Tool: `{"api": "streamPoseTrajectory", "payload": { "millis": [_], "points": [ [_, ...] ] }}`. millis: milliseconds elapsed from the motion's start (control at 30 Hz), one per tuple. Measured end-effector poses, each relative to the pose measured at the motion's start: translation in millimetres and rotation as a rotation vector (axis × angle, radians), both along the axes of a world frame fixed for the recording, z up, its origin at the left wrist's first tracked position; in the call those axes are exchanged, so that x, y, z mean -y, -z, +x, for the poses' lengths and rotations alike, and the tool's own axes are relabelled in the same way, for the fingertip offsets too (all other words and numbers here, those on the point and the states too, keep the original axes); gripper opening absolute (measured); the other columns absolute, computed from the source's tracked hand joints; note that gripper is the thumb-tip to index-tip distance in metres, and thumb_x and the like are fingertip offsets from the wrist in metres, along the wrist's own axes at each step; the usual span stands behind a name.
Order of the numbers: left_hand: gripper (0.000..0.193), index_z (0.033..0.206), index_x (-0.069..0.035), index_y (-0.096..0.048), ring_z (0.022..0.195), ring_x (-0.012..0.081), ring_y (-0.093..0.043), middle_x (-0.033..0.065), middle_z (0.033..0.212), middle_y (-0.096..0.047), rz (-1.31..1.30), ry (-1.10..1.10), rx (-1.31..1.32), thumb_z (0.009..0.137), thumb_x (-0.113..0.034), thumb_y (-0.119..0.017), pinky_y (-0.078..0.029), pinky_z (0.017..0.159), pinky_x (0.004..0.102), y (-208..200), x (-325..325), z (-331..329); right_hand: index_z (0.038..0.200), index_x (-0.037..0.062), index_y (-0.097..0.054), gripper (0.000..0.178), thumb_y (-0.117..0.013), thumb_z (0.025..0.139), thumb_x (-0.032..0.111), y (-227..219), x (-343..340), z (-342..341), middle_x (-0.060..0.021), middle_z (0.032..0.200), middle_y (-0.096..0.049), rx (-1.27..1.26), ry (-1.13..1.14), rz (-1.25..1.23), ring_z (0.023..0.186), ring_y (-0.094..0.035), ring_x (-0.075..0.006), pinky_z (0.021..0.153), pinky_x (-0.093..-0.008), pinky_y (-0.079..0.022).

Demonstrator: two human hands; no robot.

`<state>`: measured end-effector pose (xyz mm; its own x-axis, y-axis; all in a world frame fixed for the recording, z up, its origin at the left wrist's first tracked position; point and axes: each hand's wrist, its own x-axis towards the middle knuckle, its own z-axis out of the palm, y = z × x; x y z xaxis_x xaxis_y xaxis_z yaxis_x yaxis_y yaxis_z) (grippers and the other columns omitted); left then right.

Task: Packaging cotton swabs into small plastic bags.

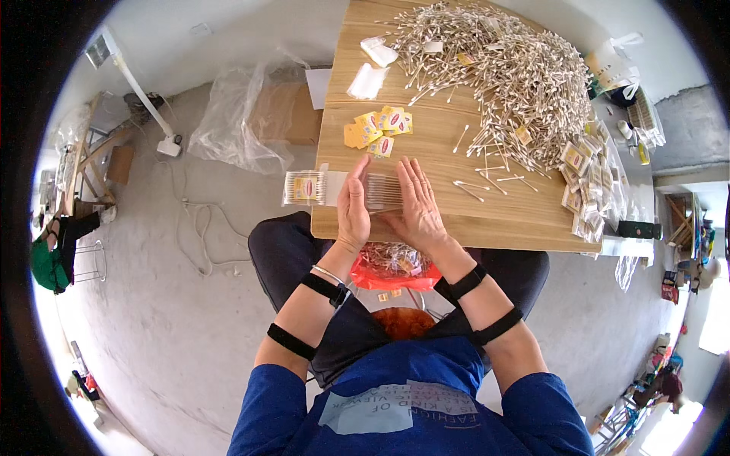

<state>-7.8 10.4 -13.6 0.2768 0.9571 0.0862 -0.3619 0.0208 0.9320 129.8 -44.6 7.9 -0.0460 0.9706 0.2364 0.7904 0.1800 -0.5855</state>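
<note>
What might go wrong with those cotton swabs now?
The row of swabs sits between the left hand and the right hand, so an uneven push might scatter it. The filled pack appears to stick out past the left edge of the table; a bump could knock it down. The big pile of loose swabs might slide and spread.

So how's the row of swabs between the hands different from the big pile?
The row has sticks lying side by side; the big pile has sticks pointing every way. The row is small, while the big pile covers lots of table. The row sits between the left hand and right hand; neither touches the big pile. Both have thin sticks.
</note>
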Motion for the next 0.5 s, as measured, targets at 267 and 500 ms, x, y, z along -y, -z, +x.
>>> {"api": "streamPoseTrajectory", "payload": {
  "millis": [267,500],
  "points": [
    [0.064,0.143,0.004,-0.032,0.140,0.0248,-0.029,0.0166,0.148,-0.035,-0.010,-0.013,-0.011,0.103,-0.046,-0.030,-0.018,0.117,0.0372,-4.3,-2.3,-3.1,0.145,-0.0043,-0.020,0.085,-0.068,0.083,0.029,0.9,5.5,-12.0,-0.0246,0.152,-0.020,0.190,0.062,-0.081,0.143,-0.017,-0.0387,0.116,-0.0478,-0.018],
    [0.069,0.141,0.008,-0.034,0.139,0.0264,-0.029,0.0198,0.147,-0.035,0.134,0.018,-0.133,0.102,-0.048,-0.028,-0.019,0.116,0.0369,3.0,-10.5,4.3,0.144,-0.0081,-0.023,0.083,-0.050,0.091,0.048,12.1,2.7,-23.5,-0.0252,0.153,-0.019,0.364,0.107,-0.167,0.145,-0.015,-0.0349,0.117,-0.0456,-0.014]
  ]
}}
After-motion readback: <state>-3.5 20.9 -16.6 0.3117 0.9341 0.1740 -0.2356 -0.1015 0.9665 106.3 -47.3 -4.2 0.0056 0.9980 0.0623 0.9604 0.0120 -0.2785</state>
